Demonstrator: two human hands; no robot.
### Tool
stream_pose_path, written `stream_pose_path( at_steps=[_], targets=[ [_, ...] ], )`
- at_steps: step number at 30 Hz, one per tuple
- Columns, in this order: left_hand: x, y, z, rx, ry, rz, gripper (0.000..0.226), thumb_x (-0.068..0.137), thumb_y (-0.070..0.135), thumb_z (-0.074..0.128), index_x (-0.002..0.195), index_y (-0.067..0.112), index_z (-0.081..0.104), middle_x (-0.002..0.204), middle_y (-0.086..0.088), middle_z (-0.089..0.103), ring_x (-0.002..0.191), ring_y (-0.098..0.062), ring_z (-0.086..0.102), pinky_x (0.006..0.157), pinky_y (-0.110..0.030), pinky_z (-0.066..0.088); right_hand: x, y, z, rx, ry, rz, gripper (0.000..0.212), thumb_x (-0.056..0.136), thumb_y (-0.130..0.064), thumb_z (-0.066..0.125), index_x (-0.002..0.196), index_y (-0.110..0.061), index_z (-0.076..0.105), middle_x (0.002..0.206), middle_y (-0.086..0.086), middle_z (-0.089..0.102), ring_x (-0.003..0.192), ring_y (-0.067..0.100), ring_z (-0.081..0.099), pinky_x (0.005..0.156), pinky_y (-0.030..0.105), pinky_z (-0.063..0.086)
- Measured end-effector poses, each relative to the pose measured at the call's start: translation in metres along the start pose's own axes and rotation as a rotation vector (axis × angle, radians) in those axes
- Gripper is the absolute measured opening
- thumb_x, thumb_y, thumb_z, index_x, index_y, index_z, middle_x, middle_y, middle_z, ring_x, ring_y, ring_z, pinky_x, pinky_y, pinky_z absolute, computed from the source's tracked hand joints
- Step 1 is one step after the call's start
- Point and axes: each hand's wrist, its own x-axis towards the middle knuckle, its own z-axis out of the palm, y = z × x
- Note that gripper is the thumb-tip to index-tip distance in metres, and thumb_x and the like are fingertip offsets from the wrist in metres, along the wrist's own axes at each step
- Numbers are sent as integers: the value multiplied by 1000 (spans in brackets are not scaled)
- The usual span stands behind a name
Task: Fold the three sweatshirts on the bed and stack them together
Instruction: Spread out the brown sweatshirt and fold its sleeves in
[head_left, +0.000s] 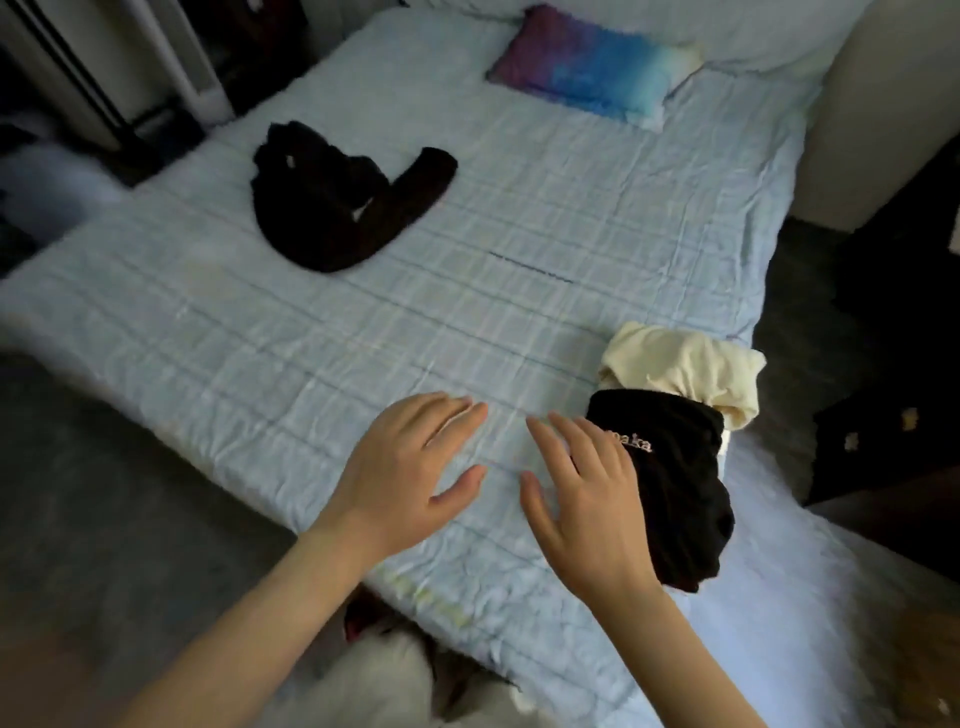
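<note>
Hands empty: your left hand (410, 462) and right hand (582, 493) spread wide, palms down over bare bed (260, 338). Folded black sweatshirt (670, 488) on cream sweatshirt (685, 369) at right edge, likely stack. Crumpled sweatshirt (332, 208) far left, unfolded, probably your next.

A bedroom in a private home: a bed (363, 332) made up with a pale blue checked quilt fills the room, a small purple-and-blue cushion (587, 65) and white pillows (727, 31) lying at its head. Loose clothing rests on the quilt — a crumpled black sweatshirt (332, 208) well up the bed, a black garment with lettering (675, 488) and a cream one (685, 369) near the edge. Dark carpet (104, 493) surrounds the bed.
</note>
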Motion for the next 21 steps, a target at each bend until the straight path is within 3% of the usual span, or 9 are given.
stream_pose_path(
  at_steps=[5, 8, 15, 21],
  targets=[
    [-121, -25, -20, 10, -177, -429, 58, 92, 46, 47, 138, 12, 56, 135, -9, 59, 125, -32, 55, 106, -45, 43, -21, -68, 66, 23, -299, -72, 54, 95, -44, 41, 135, -12, 62, 133, 12, 63, 120, 37, 59, 99, 53, 47],
    [-170, -45, -31, 16, -177, -603, 60, 91, 50, 45, 138, 14, 56, 135, -9, 60, 125, -34, 55, 105, -45, 44, -20, -98, 95, -19, -398, -157, 57, 94, -45, 37, 132, -12, 64, 130, 13, 65, 118, 37, 61, 99, 53, 47],
    [-228, -125, -83, 6, 12, -725, 55, 93, 47, 43, 136, 15, 57, 132, -5, 62, 123, -27, 54, 105, -41, 42, 20, -184, 142, -12, -378, -240, 58, 96, -46, 33, 136, -15, 60, 131, 7, 64, 122, 32, 58, 109, 58, 37],
    [-289, -228, -112, -56, -47, -756, 59, 96, 50, 35, 141, 18, 52, 139, -1, 57, 131, -22, 49, 112, -35, 34, 37, -275, 219, 15, -350, -182, 57, 96, -46, 35, 134, -13, 62, 129, 9, 65, 119, 33, 60, 104, 52, 41]
  ],
)
